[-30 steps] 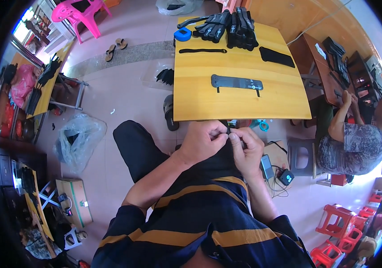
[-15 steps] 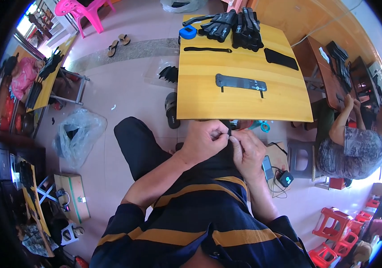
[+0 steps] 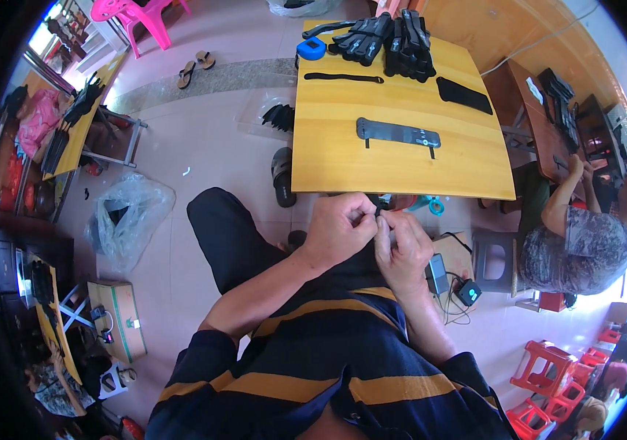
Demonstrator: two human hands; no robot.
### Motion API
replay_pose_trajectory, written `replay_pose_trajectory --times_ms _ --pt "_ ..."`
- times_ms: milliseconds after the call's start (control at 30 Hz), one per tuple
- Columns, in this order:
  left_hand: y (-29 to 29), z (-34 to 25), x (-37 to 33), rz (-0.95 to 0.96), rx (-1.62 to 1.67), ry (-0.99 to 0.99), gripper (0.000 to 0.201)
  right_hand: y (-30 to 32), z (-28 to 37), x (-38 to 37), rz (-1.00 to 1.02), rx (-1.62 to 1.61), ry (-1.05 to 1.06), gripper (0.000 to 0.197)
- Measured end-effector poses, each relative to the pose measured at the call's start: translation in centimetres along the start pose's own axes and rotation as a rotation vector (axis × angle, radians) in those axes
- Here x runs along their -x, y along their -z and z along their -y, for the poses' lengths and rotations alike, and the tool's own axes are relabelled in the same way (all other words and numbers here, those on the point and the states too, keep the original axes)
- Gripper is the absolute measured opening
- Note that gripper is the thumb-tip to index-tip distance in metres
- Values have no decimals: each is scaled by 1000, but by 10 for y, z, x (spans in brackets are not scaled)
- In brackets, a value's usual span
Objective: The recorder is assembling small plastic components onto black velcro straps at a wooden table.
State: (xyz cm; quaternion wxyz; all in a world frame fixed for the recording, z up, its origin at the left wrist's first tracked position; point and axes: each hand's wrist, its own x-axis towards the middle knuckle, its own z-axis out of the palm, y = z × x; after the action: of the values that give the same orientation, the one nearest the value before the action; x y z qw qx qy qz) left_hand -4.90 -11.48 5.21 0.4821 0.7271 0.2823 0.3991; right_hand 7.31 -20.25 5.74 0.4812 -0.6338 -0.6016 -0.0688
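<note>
Both my hands meet just below the near edge of the yellow table [image 3: 401,174], over my lap. My left hand [image 3: 339,229] is closed in a pinch, fingers curled, on a small black strip [image 3: 380,208]. My right hand [image 3: 406,248] pinches the same strip from the other side, its thumb pointing up. Most of the strip is hidden by my fingers. On the table ahead lies a flat dark grey band [image 3: 397,134] with two short black tabs. Farther back are a thin black strap [image 3: 342,77] and a black flat pouch [image 3: 463,95].
Bundles of packed black straps [image 3: 408,48] and a blue round-cornered device [image 3: 311,49] sit at the table's back. A co-worker [image 3: 577,242] sits at a brown table to the right. Left on the floor lies a clear plastic bag [image 3: 126,227]; red stools [image 3: 544,367] stand lower right.
My hands stay together at nearly the same spot. My right thumb has straightened upward, and less of the black strip shows between my fingers.
</note>
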Motion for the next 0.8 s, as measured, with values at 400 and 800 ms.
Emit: replay_pose_trajectory --times_ms 400,800 --pt "12 6 -5 61 76 129 2 -8 -6 -1 36 -155 -64 13" --pt "15 18 -4 101 154 270 3 -13 -9 -1 70 -153 -9 17"
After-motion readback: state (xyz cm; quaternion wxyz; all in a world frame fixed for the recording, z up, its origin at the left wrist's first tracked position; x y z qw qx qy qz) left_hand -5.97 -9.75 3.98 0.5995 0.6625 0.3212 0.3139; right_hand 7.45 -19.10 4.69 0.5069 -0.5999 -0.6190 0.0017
